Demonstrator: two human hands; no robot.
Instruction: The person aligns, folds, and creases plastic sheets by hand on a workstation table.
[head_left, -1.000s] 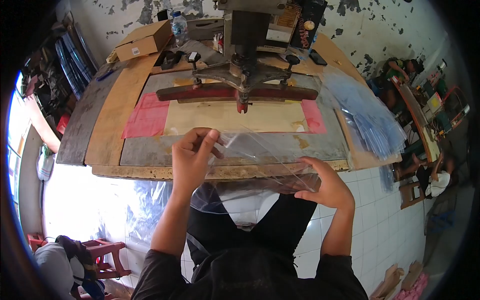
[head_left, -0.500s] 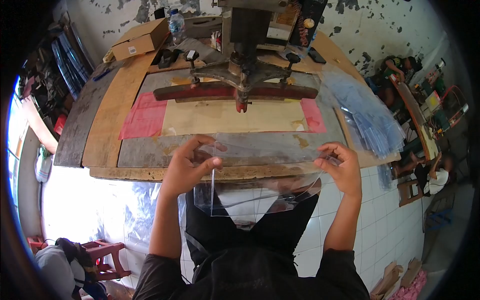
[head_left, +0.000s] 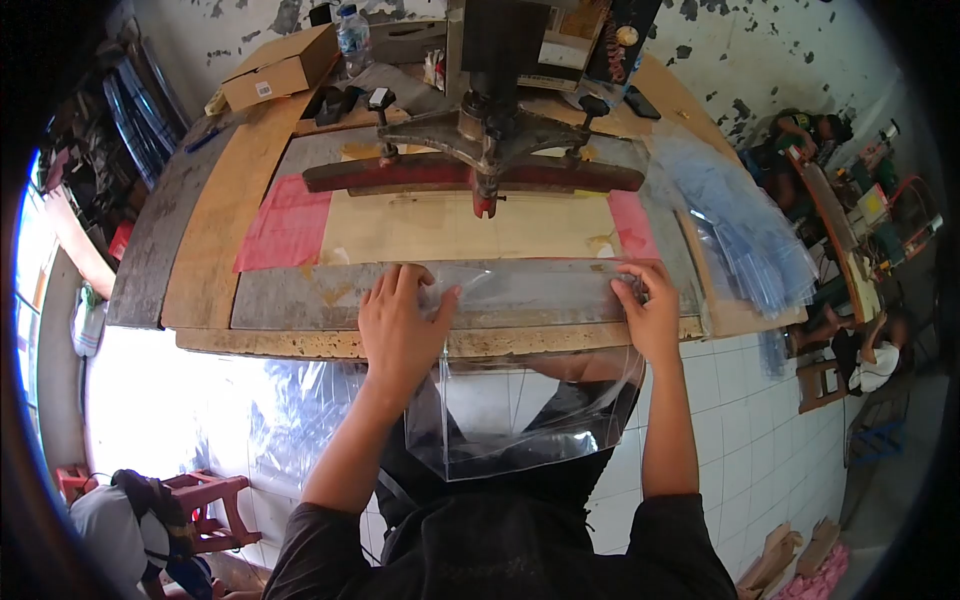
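Left hand palm-down, thumb apart, at the left end of a clear, flexible plastic sheet; can't tell whether it pinches. Sheet's upper part lies on the flat grey slab, lower part hanging lapward. Right hand pinches the upper right corner, probably keeping that edge straight.
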